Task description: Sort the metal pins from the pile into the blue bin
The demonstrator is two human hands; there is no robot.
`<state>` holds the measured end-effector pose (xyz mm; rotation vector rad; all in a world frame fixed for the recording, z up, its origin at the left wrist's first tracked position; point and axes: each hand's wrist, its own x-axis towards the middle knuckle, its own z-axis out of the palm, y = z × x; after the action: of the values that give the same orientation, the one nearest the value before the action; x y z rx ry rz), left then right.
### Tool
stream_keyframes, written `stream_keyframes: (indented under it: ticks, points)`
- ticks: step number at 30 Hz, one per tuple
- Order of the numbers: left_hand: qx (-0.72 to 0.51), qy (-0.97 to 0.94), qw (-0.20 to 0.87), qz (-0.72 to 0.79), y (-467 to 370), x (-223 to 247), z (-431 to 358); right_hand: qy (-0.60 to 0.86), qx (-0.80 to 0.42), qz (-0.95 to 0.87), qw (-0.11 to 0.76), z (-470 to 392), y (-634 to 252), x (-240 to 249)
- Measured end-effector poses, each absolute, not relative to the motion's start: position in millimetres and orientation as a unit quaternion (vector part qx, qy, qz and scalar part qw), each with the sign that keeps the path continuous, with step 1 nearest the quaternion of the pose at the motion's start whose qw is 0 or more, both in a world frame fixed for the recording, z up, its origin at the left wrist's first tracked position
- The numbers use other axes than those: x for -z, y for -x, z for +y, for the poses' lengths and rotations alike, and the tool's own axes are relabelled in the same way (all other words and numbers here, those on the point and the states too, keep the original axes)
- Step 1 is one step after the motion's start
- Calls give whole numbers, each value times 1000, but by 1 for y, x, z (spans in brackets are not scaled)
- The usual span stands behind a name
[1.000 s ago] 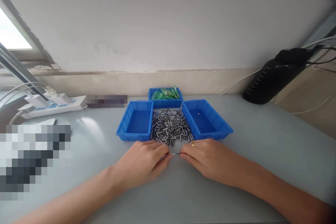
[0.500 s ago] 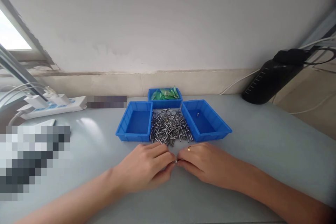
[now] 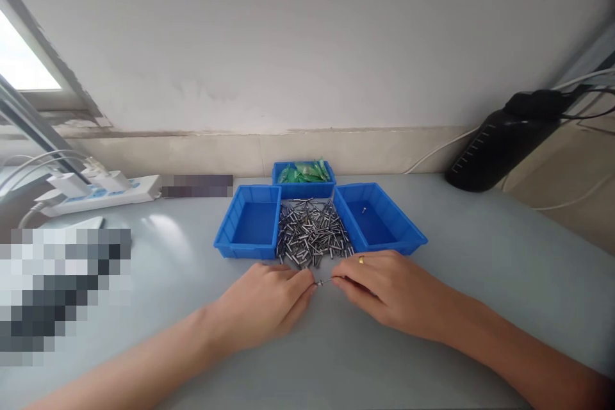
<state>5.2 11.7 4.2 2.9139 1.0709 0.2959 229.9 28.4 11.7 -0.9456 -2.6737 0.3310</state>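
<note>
A pop rivet (image 3: 321, 283), small and silvery with a flange and a thin pin, stretches between my fingertips just above the grey table. My left hand (image 3: 269, 298) pinches its flanged end, and the end itself is hidden by thumb and forefinger. The tip of the thin pin sits in the pinch of my right hand (image 3: 384, 285), which wears a gold ring. Right behind my hands lies a loose pile of metal rivets (image 3: 314, 230). It is flanked by a left blue bin (image 3: 247, 248) with a bare floor and a right blue bin (image 3: 391, 247) with one small metal piece inside.
A smaller blue bin (image 3: 303, 190) with green plastic packets (image 3: 305, 172) stands behind the pile, near the wall. A black bottle (image 3: 502, 144) is at the back right. At the left are a white power strip (image 3: 120, 195) with plugs and a blurred-out object.
My hands have moved slightly apart, the right one going right and a little up. More of the rivet's thin pin now shows between them.
</note>
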Motion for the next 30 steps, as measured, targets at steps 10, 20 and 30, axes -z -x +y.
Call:
stream_keyframes:
  ticks: [10, 20, 30]
  points:
    - [-167, -929, 3, 330, -3, 1, 13, 345, -138, -923, 102, 28, -229, -9]
    - [-257, -937, 39, 232, -3, -4, 12, 318, -194, -925, 71, 27, -227, -5]
    - [-221, -929, 17, 297, -2, 4, 13, 318, -188, -925, 83, 27, -227, -10]
